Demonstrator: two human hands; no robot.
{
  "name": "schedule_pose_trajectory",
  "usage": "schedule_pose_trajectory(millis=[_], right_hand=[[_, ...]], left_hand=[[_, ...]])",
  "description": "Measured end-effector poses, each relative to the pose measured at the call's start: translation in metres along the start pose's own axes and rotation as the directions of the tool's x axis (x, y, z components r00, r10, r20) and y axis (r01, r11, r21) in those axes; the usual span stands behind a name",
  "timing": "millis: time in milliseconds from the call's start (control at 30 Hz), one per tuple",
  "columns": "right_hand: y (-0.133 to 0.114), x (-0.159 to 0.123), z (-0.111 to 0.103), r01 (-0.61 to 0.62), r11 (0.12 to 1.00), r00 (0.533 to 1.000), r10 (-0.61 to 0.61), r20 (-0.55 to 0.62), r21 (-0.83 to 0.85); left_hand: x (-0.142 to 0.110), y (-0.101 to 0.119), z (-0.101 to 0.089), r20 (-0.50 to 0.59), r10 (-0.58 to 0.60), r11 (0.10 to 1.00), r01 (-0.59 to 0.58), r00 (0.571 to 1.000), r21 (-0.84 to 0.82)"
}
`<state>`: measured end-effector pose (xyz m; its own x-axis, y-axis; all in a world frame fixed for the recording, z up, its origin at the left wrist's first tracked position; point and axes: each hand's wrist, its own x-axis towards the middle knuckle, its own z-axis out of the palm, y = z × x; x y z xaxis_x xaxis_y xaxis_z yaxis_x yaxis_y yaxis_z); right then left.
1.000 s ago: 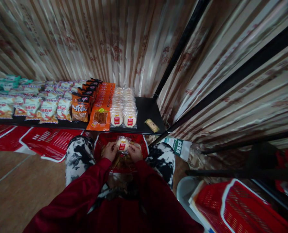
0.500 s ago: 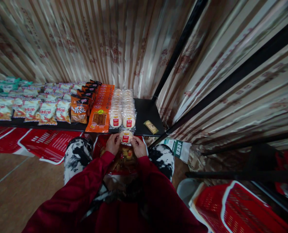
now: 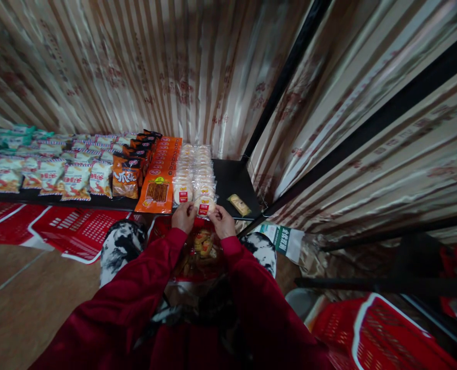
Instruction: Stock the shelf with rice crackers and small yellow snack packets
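Observation:
My left hand (image 3: 183, 217) and my right hand (image 3: 222, 221) both pinch a round white cake in a clear wrapper with a red label (image 3: 205, 206). They hold it at the front edge of the black shelf (image 3: 232, 177), right before two rows of the same wrapped cakes (image 3: 195, 172). Below my hands, between my knees, a red basket (image 3: 201, 252) holds several wrapped snacks.
Orange snack packs (image 3: 159, 174), dark orange bags (image 3: 127, 174) and white chip bags (image 3: 74, 177) line the shelf to the left. A small yellow packet (image 3: 240, 204) lies alone at its right. Red baskets lie on the floor at left (image 3: 74, 228) and lower right (image 3: 375, 334). Striped curtains hang behind.
Both hands have lifted the wrapped cake from over the basket up and forward to the shelf's front edge, at the end of the right cake row.

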<state>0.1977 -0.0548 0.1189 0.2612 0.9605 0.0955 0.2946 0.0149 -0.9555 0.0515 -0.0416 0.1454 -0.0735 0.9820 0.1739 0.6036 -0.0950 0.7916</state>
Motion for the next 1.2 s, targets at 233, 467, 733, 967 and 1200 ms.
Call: schedule_pose_trajectory(millis=[233, 467, 733, 967, 1200], right_hand=[[-0.007, 0.01, 0.0, 0.043, 0.967, 0.998, -0.054, -0.037, -0.251], [-0.007, 0.013, 0.001, 0.084, 0.924, 0.996, -0.09, -0.001, -0.373], [-0.02, 0.016, 0.0, 0.031, 0.915, 0.999, -0.031, 0.006, -0.403], [-0.019, 0.02, 0.0, 0.063, 0.9, 0.998, -0.069, 0.002, -0.431], [-0.014, 0.025, 0.002, 0.09, 0.889, 0.994, -0.106, -0.011, -0.448]], left_hand=[[0.011, 0.001, 0.004, 0.035, 0.019, 0.997, -0.021, 0.999, 0.075], [0.015, -0.003, 0.007, 0.072, -0.001, 0.992, -0.008, 0.997, 0.127], [0.018, -0.002, 0.008, 0.08, -0.029, 0.983, 0.014, 0.996, 0.185], [0.018, 0.0, 0.007, 0.063, -0.015, 0.975, 0.001, 0.998, 0.222], [0.021, -0.001, 0.009, 0.047, 0.016, 0.979, -0.025, 0.999, 0.2]])
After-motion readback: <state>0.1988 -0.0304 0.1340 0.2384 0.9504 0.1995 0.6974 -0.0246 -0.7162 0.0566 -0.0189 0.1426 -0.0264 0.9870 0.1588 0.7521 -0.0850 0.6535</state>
